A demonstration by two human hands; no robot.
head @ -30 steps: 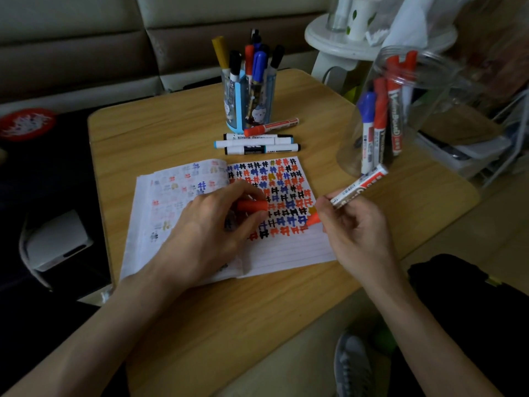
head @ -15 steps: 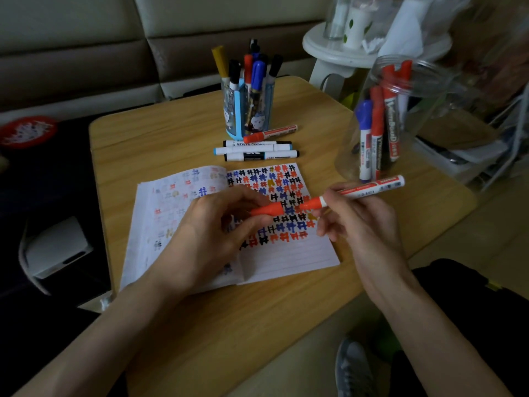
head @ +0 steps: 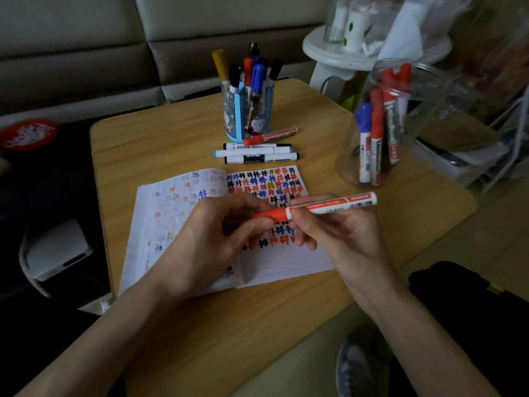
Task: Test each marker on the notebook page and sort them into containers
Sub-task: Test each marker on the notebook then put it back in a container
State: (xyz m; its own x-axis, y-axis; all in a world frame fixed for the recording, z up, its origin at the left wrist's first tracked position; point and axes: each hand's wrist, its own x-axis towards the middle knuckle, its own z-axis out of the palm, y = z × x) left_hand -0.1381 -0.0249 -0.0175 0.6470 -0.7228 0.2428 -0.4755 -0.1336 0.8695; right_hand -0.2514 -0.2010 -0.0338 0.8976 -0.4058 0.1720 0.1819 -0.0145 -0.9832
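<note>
An open notebook (head: 286,265) lies on the wooden table (head: 171,138), its right page covered in coloured marks. Above it my right hand (head: 337,233) grips the white barrel of a red marker (head: 335,204), held nearly level. My left hand (head: 211,242) pinches the marker's red cap (head: 272,214), which sits on the tip end. A blue pen holder (head: 247,113) full of several markers stands at the back. A clear jar (head: 400,121) at the right holds red and blue markers. Several loose markers (head: 257,151) lie in front of the holder.
A white round stool (head: 352,58) with cups stands behind the table's right corner. A sofa (head: 114,53) runs along the back. A white box (head: 54,250) sits on the dark floor at the left. A shoe (head: 355,368) shows below the table's front edge.
The right hand lifted the red marker off the page and turned it level. The left hand brought the red cap up and pushed it onto the tip.
</note>
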